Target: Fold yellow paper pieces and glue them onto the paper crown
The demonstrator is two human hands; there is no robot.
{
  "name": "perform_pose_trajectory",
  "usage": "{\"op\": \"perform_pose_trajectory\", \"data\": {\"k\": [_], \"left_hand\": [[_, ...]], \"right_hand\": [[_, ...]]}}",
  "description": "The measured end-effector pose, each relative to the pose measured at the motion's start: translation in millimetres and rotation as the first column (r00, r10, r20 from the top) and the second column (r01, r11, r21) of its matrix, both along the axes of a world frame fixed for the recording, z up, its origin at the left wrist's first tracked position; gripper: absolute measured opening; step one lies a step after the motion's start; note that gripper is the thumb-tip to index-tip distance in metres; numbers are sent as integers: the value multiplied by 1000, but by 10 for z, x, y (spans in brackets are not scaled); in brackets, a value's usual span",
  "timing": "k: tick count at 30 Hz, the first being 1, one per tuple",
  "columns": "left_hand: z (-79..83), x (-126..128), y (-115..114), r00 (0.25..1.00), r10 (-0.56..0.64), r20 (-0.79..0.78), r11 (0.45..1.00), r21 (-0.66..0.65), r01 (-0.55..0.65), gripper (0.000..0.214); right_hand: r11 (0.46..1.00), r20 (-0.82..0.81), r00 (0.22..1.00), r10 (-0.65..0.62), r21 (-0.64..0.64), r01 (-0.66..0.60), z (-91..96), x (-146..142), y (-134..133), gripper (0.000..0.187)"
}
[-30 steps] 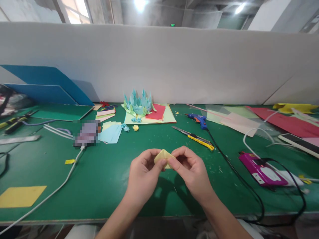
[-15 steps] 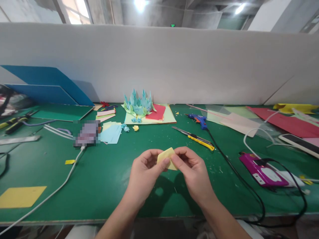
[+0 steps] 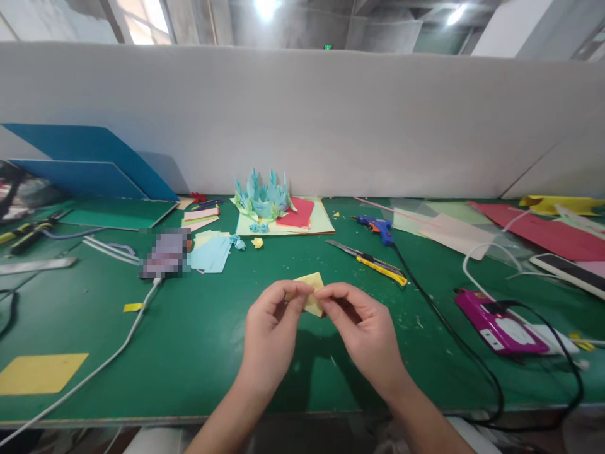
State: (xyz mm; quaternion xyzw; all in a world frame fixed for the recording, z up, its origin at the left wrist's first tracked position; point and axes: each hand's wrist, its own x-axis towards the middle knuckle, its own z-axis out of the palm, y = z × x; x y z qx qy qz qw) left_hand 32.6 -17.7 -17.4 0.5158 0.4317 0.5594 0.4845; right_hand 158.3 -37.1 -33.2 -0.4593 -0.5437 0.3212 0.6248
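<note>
A small piece of pale yellow paper is held above the front middle of the green table. My left hand pinches it between thumb and forefinger from the left. From the right, my right hand pinches its edge the same way, the fingertips of both hands almost meeting. Part of the paper is hidden behind the left fingers. Beyond the hands lie a yellow utility knife with its blade out and a small crumpled yellow paper piece.
A blue folded-paper crown stands at the back on stacked paper. Right of it lies a blue glue gun, its black cord running to a purple power strip. Light blue sheets and a yellow sheet lie left.
The paper has turned in my fingers. Both hands have shifted their grip, with the fingertips drawn closer together at its upper edge. Things on the table have stayed put.
</note>
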Motion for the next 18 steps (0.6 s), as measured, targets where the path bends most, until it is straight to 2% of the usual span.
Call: {"op": "perform_pose_trajectory", "data": {"k": [3, 6, 10, 18], "left_hand": [[2, -18, 13, 1000, -24, -6, 999, -35, 23, 10], [15, -47, 25, 999, -41, 29, 991, -125, 45, 15], [42, -80, 29, 997, -38, 66, 974, -221, 51, 21], [27, -112, 57, 997, -43, 58, 970, -235, 55, 19]], "right_hand": [[1000, 41, 999, 7, 25, -8, 8, 23, 10, 13], [997, 107, 994, 30, 64, -37, 11, 47, 22, 19], [995, 159, 986, 40, 80, -54, -8, 75, 33, 19], [986, 244, 963, 118, 87, -143, -13, 128, 38, 17]]}}
